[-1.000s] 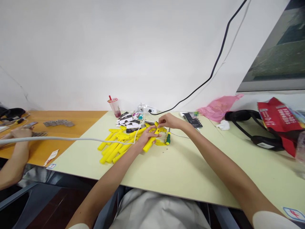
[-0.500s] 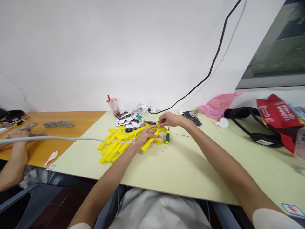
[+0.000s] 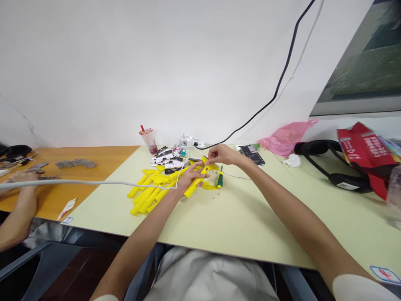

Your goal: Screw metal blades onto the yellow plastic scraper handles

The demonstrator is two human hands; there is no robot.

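My left hand [image 3: 190, 177] is wrapped round a yellow plastic scraper [image 3: 191, 190], whose handle points toward me and whose head is tilted up. At that head, the thumb and fingers of my right hand [image 3: 221, 154] are pinched together; whatever is between them is too small to make out. Just right of the held piece lies a screwdriver [image 3: 219, 179] with a green and yellow handle, beside another yellow part [image 3: 209, 187]. Two tiny metal pieces [image 3: 216, 196] rest on the table nearby. Several more yellow scrapers [image 3: 150, 196] are piled left of my left hand.
Small black-and-white boxes [image 3: 166, 156] and a drink cup [image 3: 148, 140] stand behind the pile. A white cable [image 3: 94, 182] crosses over my left wrist. A phone [image 3: 253, 154], pink bag [image 3: 286, 138] and black headset [image 3: 341, 179] lie to the right. Another person's arm [image 3: 26, 202] is at far left.
The yellow scraper in my left hand has turned slightly, its head now raised more clearly beside my right fingertips. My right hand has moved up a little, still pinched.
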